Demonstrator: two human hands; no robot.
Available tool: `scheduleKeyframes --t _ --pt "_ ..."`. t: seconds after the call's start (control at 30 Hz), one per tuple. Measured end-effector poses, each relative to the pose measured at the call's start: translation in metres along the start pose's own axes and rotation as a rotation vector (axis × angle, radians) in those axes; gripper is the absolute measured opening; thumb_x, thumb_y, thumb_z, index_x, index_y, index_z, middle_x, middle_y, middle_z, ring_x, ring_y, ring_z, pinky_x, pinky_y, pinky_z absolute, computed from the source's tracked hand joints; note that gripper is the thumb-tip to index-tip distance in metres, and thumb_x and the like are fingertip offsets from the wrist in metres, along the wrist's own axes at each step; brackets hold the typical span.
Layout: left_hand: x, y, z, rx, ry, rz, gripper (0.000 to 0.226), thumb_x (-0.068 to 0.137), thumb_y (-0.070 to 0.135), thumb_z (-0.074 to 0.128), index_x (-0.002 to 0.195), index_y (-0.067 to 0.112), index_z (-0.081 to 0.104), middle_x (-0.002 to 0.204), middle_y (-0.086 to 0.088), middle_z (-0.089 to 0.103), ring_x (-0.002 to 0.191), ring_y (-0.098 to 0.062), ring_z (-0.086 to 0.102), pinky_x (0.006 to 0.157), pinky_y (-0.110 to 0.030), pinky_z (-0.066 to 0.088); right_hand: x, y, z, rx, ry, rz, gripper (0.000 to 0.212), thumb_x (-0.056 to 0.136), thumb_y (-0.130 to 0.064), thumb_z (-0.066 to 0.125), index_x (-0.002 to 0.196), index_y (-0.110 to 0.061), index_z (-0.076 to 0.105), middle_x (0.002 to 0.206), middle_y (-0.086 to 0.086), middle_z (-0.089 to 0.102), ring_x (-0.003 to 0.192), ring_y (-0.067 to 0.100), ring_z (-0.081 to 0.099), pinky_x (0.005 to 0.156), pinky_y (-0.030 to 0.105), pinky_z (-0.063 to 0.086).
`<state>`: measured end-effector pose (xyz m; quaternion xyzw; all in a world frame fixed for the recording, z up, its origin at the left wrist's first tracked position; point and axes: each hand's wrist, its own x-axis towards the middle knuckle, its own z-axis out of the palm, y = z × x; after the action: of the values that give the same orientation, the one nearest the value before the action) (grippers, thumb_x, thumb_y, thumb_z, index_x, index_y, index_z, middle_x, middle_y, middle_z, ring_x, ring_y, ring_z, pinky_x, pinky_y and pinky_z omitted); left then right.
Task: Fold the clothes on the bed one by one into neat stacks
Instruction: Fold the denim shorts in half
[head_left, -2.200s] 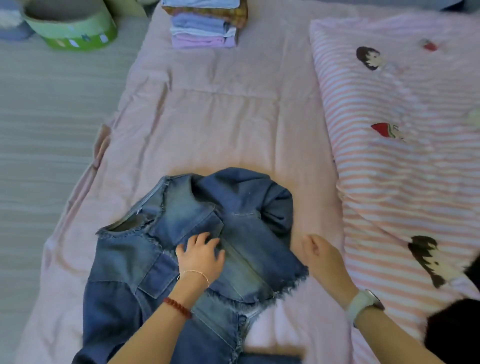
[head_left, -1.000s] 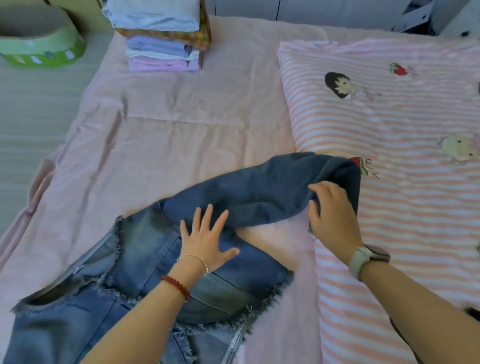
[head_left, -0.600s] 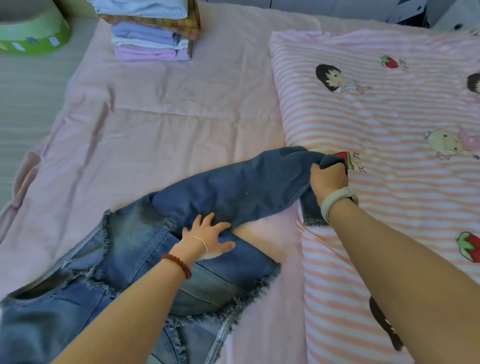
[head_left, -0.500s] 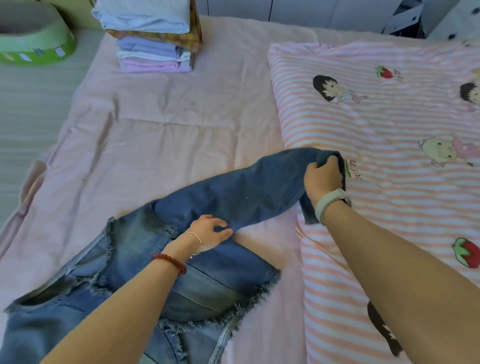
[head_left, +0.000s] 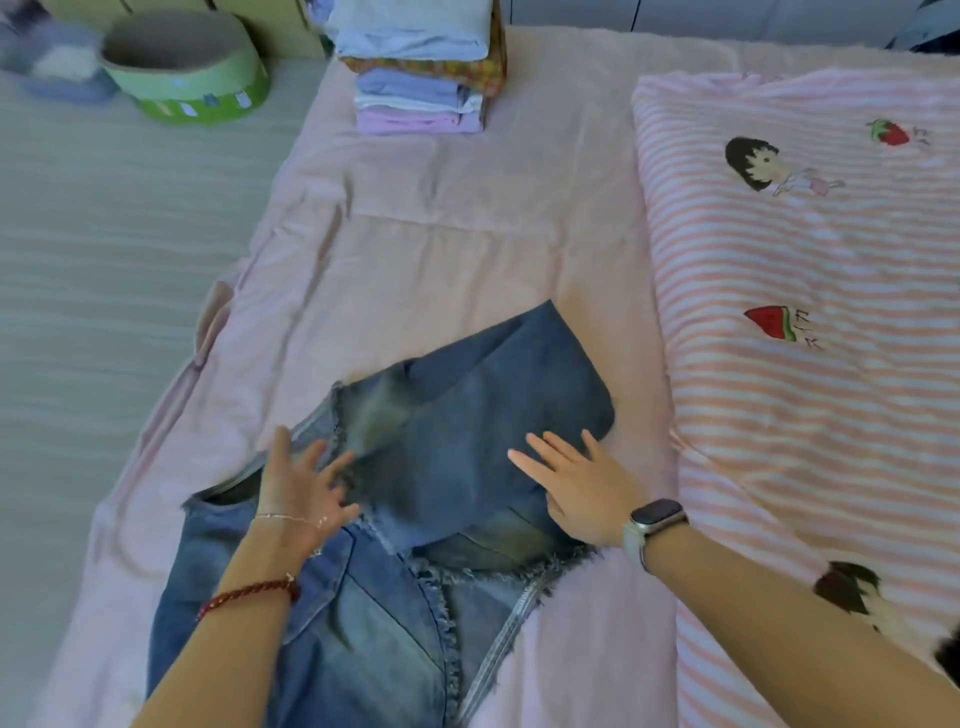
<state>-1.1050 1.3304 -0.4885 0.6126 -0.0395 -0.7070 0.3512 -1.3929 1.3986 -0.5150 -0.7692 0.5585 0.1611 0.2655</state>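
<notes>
Denim fills the near middle of the head view: a blue denim jacket (head_left: 415, 519) lies spread on the pink bed sheet (head_left: 441, 260), its frayed hem toward the near right and one sleeve (head_left: 519, 384) folded in across the body. The left hand (head_left: 301, 488) rests on the jacket's left part near the frayed armhole, fingers straight and spread, gripping nothing. A thin chain and a red bead bracelet (head_left: 249, 592) sit on that wrist. The right hand (head_left: 576, 483) lies flat on the folded sleeve, fingers stretched out toward the far left, palm pressing the cloth; a watch (head_left: 654, 519) is on its wrist. At the far end of the sheet stands a stack of folded clothes (head_left: 421, 67). A pink striped quilt (head_left: 805, 312) with cartoon prints covers the right side. On the floor, far left, sits a round green box (head_left: 192, 73).
</notes>
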Motion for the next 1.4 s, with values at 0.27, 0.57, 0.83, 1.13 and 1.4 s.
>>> scheduleKeyframes --t 0.27,0.57,0.83,1.13,1.4 --pt "0.026 -0.054 -0.019 0.943 0.236 0.275 0.053 0.088 0.035 0.062 0.128 0.003 0.049 0.126 -0.014 0.055 0.119 -0.031 0.049 0.101 -0.039 0.039 0.009 -0.034 0.046 0.189 0.154 0.136 0.05 0.099 -0.023 0.035 0.147 -0.017 0.024 0.154 0.004 0.022 0.141 0.018 0.02 0.111 0.035 0.026" --pt "-0.021 -0.05 -0.022 0.602 0.362 0.697 0.015 0.099 0.018 0.042 0.089 0.007 0.046 0.072 0.007 0.046 0.062 0.003 0.042 0.054 -0.003 0.034 -0.02 -0.083 0.058 0.697 0.408 0.175 0.046 0.099 -0.021 0.042 0.143 -0.015 0.032 0.146 0.001 0.036 0.133 0.013 0.034 0.109 0.03 0.032" --pt "-0.054 -0.09 -0.141 0.541 0.468 0.348 0.017 0.1 0.023 0.04 0.099 0.007 0.047 0.093 -0.011 0.049 0.085 -0.018 0.044 0.074 -0.029 0.037 -0.016 -0.142 0.057 1.203 0.35 0.339 0.058 0.098 -0.021 0.045 0.148 -0.022 0.016 0.149 0.002 0.029 0.095 -0.001 0.055 0.079 0.015 0.04" --pt "-0.061 -0.111 -0.179 0.419 0.561 0.32 0.021 0.096 0.032 0.047 0.107 0.014 0.046 0.093 -0.001 0.053 0.09 -0.021 0.053 0.072 -0.035 0.049 -0.022 -0.182 0.084 0.516 0.415 0.14 0.044 0.094 -0.013 0.046 0.138 -0.012 0.043 0.133 0.01 0.047 0.121 0.028 0.043 0.097 0.04 0.039" --pt "-0.085 -0.125 -0.194 0.713 0.367 0.236 0.06 0.088 0.019 0.062 0.139 0.013 0.03 0.102 -0.008 0.062 0.092 -0.027 0.062 0.086 -0.044 0.051 -0.035 -0.238 0.128 0.019 -0.122 -0.311 0.05 0.099 -0.032 0.029 0.148 -0.023 0.021 0.158 0.004 0.004 0.145 0.021 0.001 0.116 0.044 0.001"
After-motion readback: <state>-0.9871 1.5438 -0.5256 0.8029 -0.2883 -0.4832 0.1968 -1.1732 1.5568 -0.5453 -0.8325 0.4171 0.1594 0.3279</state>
